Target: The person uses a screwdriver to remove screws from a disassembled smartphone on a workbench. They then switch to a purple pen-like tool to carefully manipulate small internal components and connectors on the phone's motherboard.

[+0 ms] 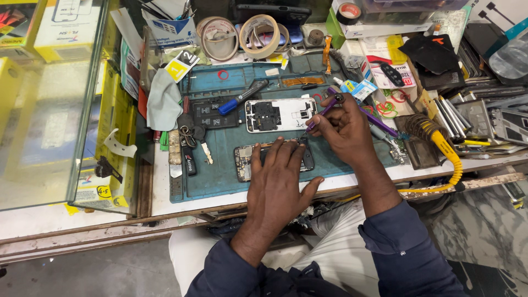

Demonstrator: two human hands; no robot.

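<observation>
My left hand [278, 179] lies flat, fingers spread, pressing on an opened phone [245, 160] that sits on the teal work mat [220, 181]. In my right hand [344, 129] is a purple-handled screwdriver [324, 110], its tip pointing down at the phone's upper right edge. A second opened phone body, white with exposed parts [280, 114], rests just behind on the mat. A blue-handled screwdriver [242, 97] and a black phone part [209, 114] lie to the left of it.
Tape rolls [220, 37] and boxes crowd the back of the bench. A glass display case [49, 104] stands at the left. A soldering iron with a yellow handle [440, 143] sits in its coil stand at right, beside stacked phone parts [478, 115]. Keys [190, 137] lie on the mat's left.
</observation>
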